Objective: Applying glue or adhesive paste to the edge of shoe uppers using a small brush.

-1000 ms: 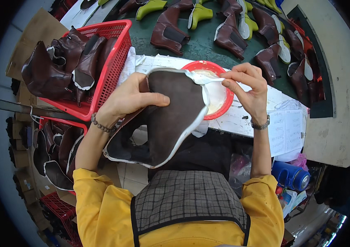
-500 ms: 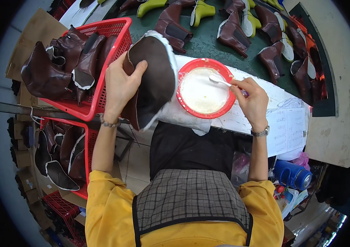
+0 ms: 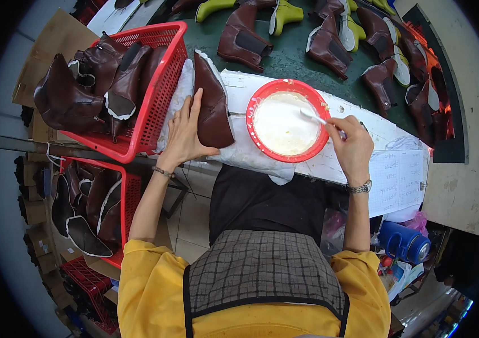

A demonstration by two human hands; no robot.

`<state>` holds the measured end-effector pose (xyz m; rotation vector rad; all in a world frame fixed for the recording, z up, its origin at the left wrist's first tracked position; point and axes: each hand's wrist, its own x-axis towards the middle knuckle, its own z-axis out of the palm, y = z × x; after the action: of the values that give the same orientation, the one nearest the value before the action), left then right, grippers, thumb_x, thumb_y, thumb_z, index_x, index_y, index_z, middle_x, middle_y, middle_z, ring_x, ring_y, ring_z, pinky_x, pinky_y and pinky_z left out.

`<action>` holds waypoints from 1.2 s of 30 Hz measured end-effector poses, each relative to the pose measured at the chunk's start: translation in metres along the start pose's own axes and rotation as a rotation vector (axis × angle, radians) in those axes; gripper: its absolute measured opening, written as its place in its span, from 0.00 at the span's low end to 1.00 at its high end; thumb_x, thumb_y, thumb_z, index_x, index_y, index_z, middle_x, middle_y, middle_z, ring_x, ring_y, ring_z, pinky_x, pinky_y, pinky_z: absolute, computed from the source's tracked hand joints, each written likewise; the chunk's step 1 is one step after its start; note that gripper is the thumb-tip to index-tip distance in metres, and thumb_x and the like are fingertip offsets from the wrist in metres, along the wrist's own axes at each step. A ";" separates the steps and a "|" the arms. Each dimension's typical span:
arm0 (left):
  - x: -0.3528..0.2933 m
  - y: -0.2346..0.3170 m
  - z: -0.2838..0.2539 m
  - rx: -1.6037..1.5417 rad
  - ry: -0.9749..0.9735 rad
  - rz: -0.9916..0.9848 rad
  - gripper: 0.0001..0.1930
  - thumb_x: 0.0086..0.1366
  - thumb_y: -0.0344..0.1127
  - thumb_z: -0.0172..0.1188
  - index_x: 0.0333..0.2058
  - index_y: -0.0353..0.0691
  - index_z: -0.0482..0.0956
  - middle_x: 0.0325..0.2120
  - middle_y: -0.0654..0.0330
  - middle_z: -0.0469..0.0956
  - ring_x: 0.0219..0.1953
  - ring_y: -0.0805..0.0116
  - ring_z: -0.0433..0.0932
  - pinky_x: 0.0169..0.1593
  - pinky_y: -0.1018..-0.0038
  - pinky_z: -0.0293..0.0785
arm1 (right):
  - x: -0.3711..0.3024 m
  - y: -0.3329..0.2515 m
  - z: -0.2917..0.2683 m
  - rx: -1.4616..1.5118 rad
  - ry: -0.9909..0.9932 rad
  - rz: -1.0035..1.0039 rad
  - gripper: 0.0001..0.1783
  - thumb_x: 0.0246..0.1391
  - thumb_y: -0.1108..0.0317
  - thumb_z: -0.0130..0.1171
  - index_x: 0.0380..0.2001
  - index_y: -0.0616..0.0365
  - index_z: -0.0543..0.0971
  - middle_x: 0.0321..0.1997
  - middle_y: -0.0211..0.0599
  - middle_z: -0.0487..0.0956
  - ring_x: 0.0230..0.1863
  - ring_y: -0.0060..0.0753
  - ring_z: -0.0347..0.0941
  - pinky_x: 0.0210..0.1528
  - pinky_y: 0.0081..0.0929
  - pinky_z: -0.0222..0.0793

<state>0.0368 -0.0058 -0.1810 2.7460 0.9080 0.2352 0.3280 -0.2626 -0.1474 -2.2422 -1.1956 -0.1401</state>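
My left hand (image 3: 182, 134) has its fingers spread, touching the left side and lower edge of a brown leather boot upper (image 3: 211, 107). The upper lies on a whitish cloth (image 3: 256, 152) at the table's near edge, a pale edge showing along its right side. My right hand (image 3: 353, 147) is closed round the handle of a small white brush (image 3: 312, 116), which looks like a toothbrush. The brush head is over the white paste (image 3: 284, 127) inside a red bowl (image 3: 254, 135); I cannot tell whether it touches the paste.
Left of the table is a red basket (image 3: 155, 93) of brown boot uppers, with a second red basket (image 3: 131, 197) lower down. Brown boots (image 3: 245, 42) on lime-green lasts (image 3: 287, 17) cover the green tabletop. A written sheet (image 3: 386, 180) and a blue flask (image 3: 402, 241) are at right.
My left hand has lowered the boot upper onto the cloth, and its fingers have spread. The brush has stayed over the bowl in my right hand. The whole view has shifted slightly.
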 end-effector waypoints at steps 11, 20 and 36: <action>-0.008 -0.014 -0.009 -0.058 0.106 0.125 0.71 0.38 0.37 0.81 0.76 0.41 0.41 0.67 0.44 0.62 0.64 0.44 0.66 0.63 0.54 0.65 | 0.003 -0.011 0.001 0.252 -0.012 0.017 0.09 0.56 0.64 0.71 0.38 0.57 0.89 0.30 0.35 0.83 0.26 0.29 0.77 0.29 0.26 0.69; -0.041 0.035 -0.051 -0.442 0.092 0.425 0.69 0.40 0.37 0.83 0.74 0.30 0.43 0.68 0.39 0.60 0.70 0.46 0.64 0.70 0.60 0.62 | 0.032 -0.034 0.003 0.579 0.092 -0.123 0.09 0.56 0.72 0.71 0.40 0.61 0.88 0.32 0.36 0.82 0.29 0.24 0.77 0.32 0.21 0.70; -0.026 0.069 -0.075 -0.521 0.139 0.728 0.64 0.42 0.41 0.85 0.72 0.33 0.51 0.63 0.38 0.67 0.58 0.39 0.73 0.61 0.51 0.69 | 0.073 -0.022 -0.015 0.666 0.244 -0.296 0.09 0.53 0.73 0.73 0.39 0.58 0.89 0.35 0.30 0.83 0.29 0.15 0.72 0.28 0.16 0.63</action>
<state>0.0380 -0.0625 -0.0925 2.4446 -0.1686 0.6806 0.3565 -0.2085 -0.0994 -1.4286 -1.2093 -0.1066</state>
